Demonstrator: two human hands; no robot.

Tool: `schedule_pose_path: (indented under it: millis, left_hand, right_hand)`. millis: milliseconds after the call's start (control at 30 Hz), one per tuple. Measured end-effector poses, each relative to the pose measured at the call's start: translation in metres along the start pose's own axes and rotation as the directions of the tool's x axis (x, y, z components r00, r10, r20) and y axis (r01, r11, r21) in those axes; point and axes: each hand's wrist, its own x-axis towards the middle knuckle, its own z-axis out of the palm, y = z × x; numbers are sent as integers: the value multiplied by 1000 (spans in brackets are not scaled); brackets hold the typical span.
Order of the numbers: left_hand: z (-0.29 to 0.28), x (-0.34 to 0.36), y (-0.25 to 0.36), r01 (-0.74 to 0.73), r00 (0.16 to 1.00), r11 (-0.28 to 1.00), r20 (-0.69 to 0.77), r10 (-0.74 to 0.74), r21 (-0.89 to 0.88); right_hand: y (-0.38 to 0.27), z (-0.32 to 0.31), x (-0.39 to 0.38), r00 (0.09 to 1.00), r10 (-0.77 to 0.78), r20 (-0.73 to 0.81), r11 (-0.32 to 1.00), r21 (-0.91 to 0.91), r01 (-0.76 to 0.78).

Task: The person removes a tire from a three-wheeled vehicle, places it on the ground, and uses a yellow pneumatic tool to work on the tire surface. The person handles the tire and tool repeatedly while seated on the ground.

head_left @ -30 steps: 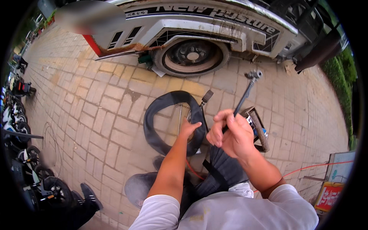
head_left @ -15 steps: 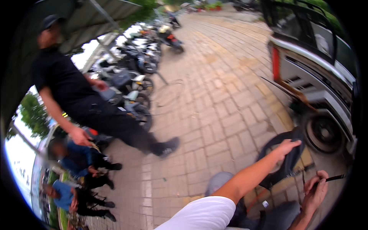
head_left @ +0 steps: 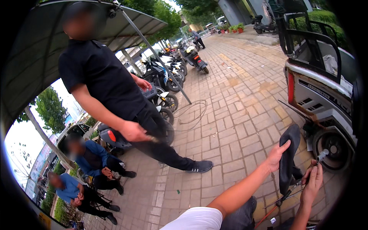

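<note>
Tube (head_left: 290,157), dull black and smooth, looks narrow and upright against the paving (head_left: 230,134), its side grasped by the left hand (head_left: 276,157). The right hand (head_left: 314,181) clasps a silver-tipped nozzle (head_left: 324,155) near the wheel (head_left: 339,148).

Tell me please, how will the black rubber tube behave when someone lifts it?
The black tube is likely bendable rather than rigid, since it looks like smooth, curved rubber. It is perhaps light for its size, as the left hand grips only one part of it.
</note>
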Motion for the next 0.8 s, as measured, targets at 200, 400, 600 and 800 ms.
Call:
schedule_pose_path:
  millis: [200, 400, 600, 800]
  left_hand:
    - [12, -2, -14, -32, 999, 999, 17, 31, 32]
    - [21, 7, -15, 30, 995, 995, 87, -38, 97]
    - [29, -8, 1, -26, 988, 996, 151, 38, -82]
    - [28, 2, -10, -22, 963, 985, 261, 66, -171]
  right_hand:
    - [8, 0, -10, 997, 72, 31, 993, 89, -74]
    - [-11, 5, 11, 989, 119, -90, 987, -100, -128]
    - [1, 36, 17, 990, 140, -16, 990, -28, -141]
    - [7, 29, 20, 999, 42, 8, 999, 11, -42]
